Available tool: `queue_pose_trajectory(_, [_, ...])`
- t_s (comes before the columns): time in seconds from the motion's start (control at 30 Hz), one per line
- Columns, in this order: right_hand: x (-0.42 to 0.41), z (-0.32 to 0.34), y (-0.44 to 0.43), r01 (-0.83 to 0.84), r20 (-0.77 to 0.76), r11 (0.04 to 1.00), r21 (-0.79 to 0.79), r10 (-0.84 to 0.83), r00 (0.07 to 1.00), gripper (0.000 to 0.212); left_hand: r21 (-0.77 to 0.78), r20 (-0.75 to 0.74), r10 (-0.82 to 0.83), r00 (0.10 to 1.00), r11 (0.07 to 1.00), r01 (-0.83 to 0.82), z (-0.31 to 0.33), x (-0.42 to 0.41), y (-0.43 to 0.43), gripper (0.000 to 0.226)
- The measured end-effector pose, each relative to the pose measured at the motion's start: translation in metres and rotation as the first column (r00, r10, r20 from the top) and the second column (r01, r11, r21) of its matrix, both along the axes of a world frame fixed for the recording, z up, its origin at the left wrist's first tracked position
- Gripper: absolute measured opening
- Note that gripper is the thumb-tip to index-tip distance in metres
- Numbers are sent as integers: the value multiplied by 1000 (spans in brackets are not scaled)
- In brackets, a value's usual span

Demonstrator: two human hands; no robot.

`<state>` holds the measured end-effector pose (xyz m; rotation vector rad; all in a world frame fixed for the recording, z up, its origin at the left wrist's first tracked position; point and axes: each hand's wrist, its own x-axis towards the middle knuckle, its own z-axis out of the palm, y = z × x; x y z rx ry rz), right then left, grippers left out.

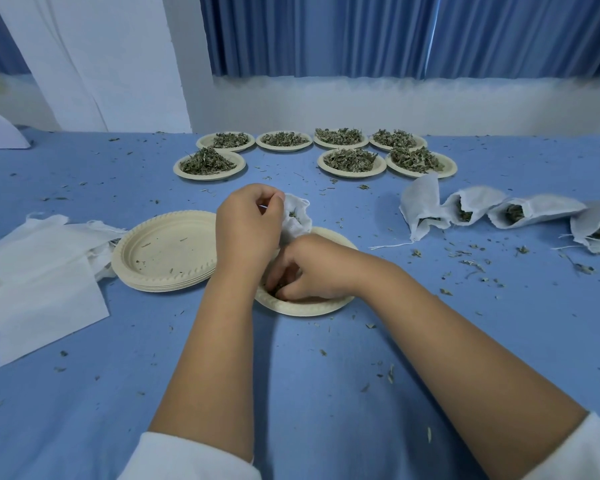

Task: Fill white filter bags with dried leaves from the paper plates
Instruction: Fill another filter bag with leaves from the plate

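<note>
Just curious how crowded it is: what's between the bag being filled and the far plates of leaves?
In the head view, only blue tablecloth with scattered leaf crumbs.

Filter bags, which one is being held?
The bag pinched by the left hand above the near plate; the filled bags at right and flat ones at left lie untouched.

We count seven paper plates (187,173) heaped with dried leaves (350,160), grey-green and crumbled, in two rows at the far side: four behind, three in front. Nearer us sits a stack of empty plates (167,251), and just to its right a single plate (309,306), where our right hand (309,268) curls onto leaves. Above it our left hand (250,230) pinches a white filter bag (297,220) by its rim, mouth open. Four filled bags (530,211) lie in a row on the right, drawstrings loose. Flat unfilled bags (42,271) lie piled at the left.
</note>
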<state>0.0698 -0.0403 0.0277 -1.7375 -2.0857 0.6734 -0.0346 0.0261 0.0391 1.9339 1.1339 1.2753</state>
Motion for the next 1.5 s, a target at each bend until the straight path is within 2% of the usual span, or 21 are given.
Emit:
queue_pose_trajectory(0.27, [0,5,-4,2,-20,1000,-5,-2,1000,23,1,-3,3,1000,1000,-3,1,-1,0,15])
queue_pose_trajectory(0.4, [16,23,-8,38,-210,999,31,-31,977,20,-3,-17,16,1000,1000,-16,1,0,0,14])
queue_pose_trajectory(0.5, [34,34,-12,86,-445,993,86,-39,894,18,-8,-37,16,999,1000,-17,2,2,-2,14])
queue_pose_trajectory(0.63, [43,31,-8,285,-656,945,162,-113,746,19,-38,-12,-13,1000,999,13,2,3,-4,21])
queue_pose_trajectory(0.73, [39,25,-1,456,-719,869,193,-192,668,17,-45,3,-29,1000,999,29,3,2,-6,25])
queue_pose_trajectory(0.87, [30,18,5,572,-771,794,206,-228,595,17,-70,37,-39,999,997,41,3,3,-6,22])
queue_pose_trajectory(0.97, [26,15,6,601,-750,765,232,-253,612,18,-92,53,-39,998,995,44,4,3,-6,23])
queue_pose_trajectory(1.13, [23,10,8,576,-598,744,338,-303,742,20,-97,50,-17,999,995,22,6,3,-7,27])
queue_pose_trajectory(1.23, [24,10,7,553,-526,737,390,-315,790,17,-89,57,1,998,996,4,6,3,-7,28])
queue_pose_trajectory(1.43, [24,13,4,449,-353,822,350,-329,876,16,-37,10,-76,997,996,76,4,3,-10,23])
queue_pose_trajectory(1.5, [26,14,4,450,-374,833,323,-324,869,19,-29,20,-72,997,997,73,4,3,-9,25])
